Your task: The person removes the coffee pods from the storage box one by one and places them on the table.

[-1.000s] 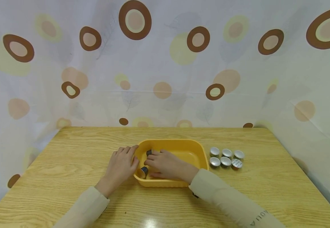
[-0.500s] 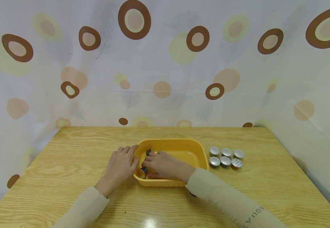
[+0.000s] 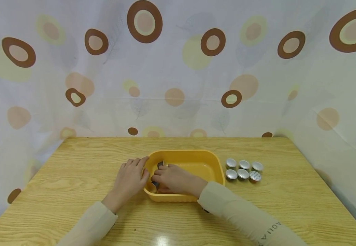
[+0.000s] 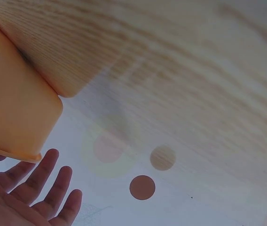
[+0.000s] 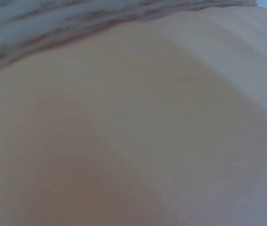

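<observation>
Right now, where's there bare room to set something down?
Bare wood on the table left of the left sleeve, between the yellow tray and patterned backdrop, and right of the six silver-lidded capsules. The tray's far right corner looks bare too. Crowded: the tray's left end, with the right grip beside two dark capsules, and just right of the tray.

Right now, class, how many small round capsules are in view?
8: six pale-topped capsules in two rows of three right of the yellow plastic tray; one dark capsule in its far left corner, another in its near left. The bare right hand may hide more.
</observation>
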Motion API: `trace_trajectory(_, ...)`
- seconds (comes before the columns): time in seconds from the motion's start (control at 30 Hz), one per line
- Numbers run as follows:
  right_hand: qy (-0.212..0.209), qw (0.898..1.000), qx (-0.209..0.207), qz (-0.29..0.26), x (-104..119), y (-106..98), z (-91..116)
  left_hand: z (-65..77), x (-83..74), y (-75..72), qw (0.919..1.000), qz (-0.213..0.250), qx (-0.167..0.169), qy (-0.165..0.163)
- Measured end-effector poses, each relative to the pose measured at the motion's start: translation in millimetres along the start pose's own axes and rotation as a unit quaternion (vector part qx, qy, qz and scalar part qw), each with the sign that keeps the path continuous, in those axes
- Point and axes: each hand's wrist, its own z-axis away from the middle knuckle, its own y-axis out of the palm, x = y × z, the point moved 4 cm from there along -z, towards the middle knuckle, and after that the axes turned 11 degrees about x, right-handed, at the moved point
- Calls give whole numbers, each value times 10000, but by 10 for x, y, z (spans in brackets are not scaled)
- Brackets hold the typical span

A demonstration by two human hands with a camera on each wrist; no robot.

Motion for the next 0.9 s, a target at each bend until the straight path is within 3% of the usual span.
trace_trajectory(0.23,-91,9995,-174,231,14,14,-16,7,0,0,10000,-32,3,-1)
trace_trajectory(0.5,-180,9995,-242,91,18,-9,-41,3,-2,-3,10000,-4,8,-5)
trace_trajectory(0.9,-222,9997,-75,-10,41,-42,-52,14,-8,-15,10000,3,-3,44)
